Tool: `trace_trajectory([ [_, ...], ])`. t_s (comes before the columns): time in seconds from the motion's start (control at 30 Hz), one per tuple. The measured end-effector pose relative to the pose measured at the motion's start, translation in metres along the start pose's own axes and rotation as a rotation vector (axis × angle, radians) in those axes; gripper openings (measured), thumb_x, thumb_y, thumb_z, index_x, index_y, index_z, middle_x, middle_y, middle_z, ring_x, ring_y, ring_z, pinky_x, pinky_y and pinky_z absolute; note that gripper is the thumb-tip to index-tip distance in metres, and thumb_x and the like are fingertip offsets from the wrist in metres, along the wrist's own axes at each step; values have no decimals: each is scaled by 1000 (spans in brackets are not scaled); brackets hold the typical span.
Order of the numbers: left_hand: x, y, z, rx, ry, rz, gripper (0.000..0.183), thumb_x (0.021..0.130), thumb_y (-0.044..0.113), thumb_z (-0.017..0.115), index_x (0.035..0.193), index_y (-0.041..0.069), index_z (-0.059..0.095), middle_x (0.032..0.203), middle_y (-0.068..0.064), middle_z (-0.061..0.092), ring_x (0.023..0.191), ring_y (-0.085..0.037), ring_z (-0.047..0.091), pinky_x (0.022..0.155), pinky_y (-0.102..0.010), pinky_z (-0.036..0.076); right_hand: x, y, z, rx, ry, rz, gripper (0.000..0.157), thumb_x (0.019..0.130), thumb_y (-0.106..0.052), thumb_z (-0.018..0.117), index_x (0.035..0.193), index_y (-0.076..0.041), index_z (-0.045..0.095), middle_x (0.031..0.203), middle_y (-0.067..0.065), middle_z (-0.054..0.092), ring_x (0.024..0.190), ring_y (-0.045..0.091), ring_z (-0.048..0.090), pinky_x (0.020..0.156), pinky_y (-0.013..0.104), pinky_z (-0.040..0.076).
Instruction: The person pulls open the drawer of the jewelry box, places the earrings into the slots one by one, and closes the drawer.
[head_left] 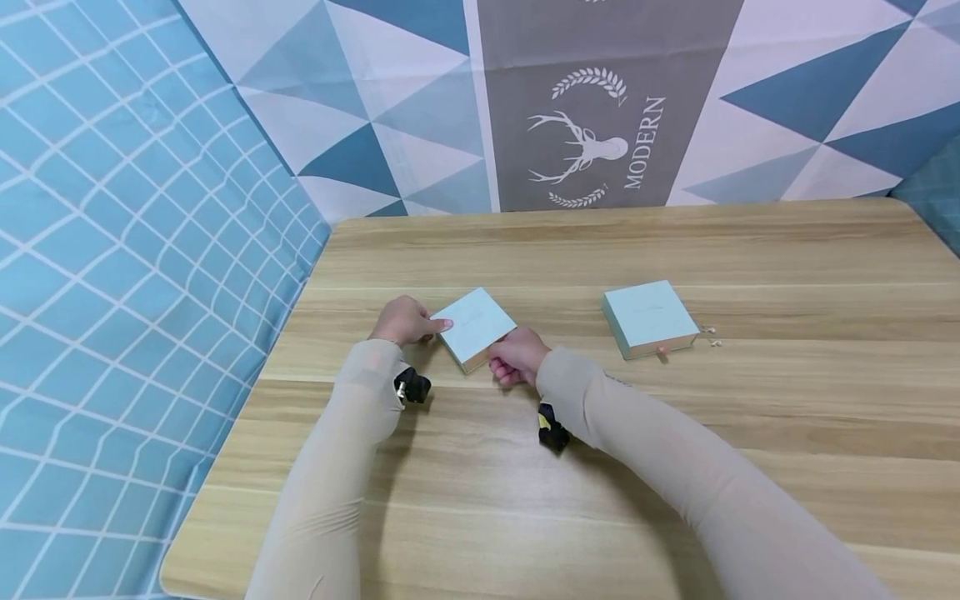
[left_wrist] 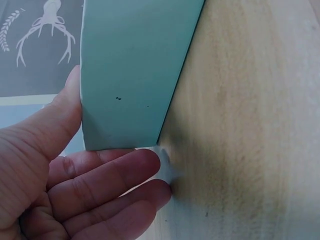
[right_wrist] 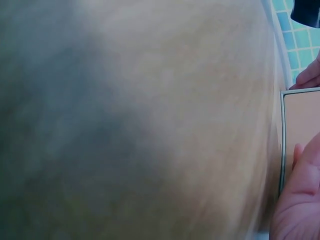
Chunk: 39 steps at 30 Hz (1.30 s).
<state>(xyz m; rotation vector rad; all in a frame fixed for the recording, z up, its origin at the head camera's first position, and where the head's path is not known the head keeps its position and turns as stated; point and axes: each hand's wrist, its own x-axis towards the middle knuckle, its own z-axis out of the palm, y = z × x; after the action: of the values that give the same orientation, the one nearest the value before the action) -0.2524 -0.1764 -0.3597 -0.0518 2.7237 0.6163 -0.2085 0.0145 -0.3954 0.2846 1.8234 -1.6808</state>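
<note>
- Left hand (head_left: 405,321): grips the near corner of a pale blue box (head_left: 477,321), thumb laid on the lid, forefinger against the end; the other fingers curve below.
- Right hand (head_left: 520,357): fingers curled at the box's peach-coloured side (head_left: 474,361); whether they pinch anything there is hidden.
- The box sits between the two hands, touching both, turned at an angle.
- Just behind each hand, a black device (head_left: 412,386) is worn at the wrist, by a beige sleeve (head_left: 330,475).
- Right of the right hand and well apart from it, a second box (head_left: 651,314) of similar look has a small tab (head_left: 662,354) on its front.
- Beyond that, farther right, lie small pale pieces (head_left: 715,343), too small to identify.
- Under both hands spreads a wood-grain counter (head_left: 787,458).
- Ahead of the hands hangs a triangle-patterned cloth (head_left: 427,108) bearing a deer head and "MODERN".
- Left of the left hand, blue gridded cloth (head_left: 135,275).
</note>
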Motion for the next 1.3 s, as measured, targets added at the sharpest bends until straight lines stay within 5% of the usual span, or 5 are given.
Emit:
trace_trajectory([
  [0.43,0,1,-1,-4,-54,15,43,91,37,66,72,-1,68,54,-1,51,52,-13,37,51,-27,31,-12,-4,-14,-543,-60,-79,29,94,-13,51,66,-7,52,60,5,56,46,12,51,45,23,47],
  [0.8,-9,28,-12,161,-83,71,54,92,25,65,50,13,33,46,4,27,43,-9,26,50,-26,30,-51,-11,-75,-746,-61,-405,24,92,-6,46,104,2,66,96,13,66,74,17,54,67,29,45],
  [0.93,-12,43,-14,164,31,73,39,91,24,65,62,3,51,60,-5,48,57,-17,45,63,-32,43,-71,-11,-89,-819,-37,-576,25,91,-3,44,102,2,67,105,14,67,68,15,48,68,30,42],
  [1.07,-12,58,-8,85,107,176,37,94,28,62,107,-6,66,110,-19,65,98,-29,61,90,-41,46,-87,-6,-107,-884,8,-703,24,90,-1,46,98,2,68,97,13,69,61,12,44,65,31,42],
  [1.3,-11,96,11,-44,-4,333,46,95,33,60,126,-2,60,127,-15,60,117,-28,55,96,-39,43,-109,5,-146,-847,152,-713,19,90,-1,53,98,1,70,83,7,67,68,15,49,64,30,42],
])
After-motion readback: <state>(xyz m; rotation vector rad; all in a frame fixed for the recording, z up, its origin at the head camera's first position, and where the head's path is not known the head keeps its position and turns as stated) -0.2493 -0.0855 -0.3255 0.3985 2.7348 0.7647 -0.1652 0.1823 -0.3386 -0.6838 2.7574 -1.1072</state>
